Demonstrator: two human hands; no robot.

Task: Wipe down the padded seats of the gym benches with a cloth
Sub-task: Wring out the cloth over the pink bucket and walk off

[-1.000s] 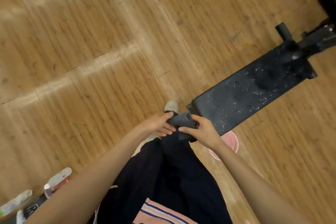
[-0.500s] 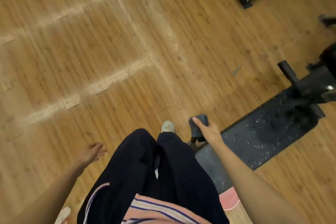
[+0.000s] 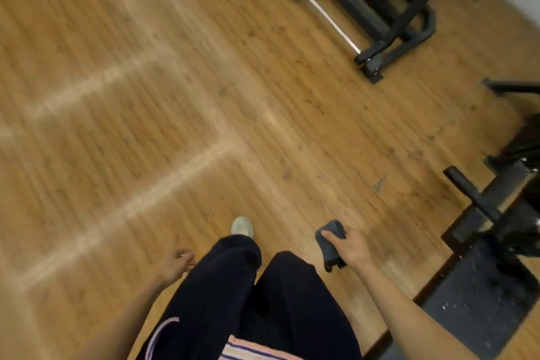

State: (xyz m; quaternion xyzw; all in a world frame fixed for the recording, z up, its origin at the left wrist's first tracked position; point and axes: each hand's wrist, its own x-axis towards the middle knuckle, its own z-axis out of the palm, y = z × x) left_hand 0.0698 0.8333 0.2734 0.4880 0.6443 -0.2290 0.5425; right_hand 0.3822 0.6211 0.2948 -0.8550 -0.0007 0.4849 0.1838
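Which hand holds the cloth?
The right hand grips the grey cloth; the left hand holds nothing.

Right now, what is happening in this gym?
A person stands on the wood floor beside a black bench. The right hand grips a grey cloth, held in the air and apart from the bench seat. The left hand hangs free by the leg, holding nothing. No wiping is happening at this moment.

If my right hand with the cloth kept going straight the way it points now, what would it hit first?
Probably nothing soon: the right hand gripping the cloth points up the frame over bare wooden floor. The bench lies off to its right. Depth is unclear.
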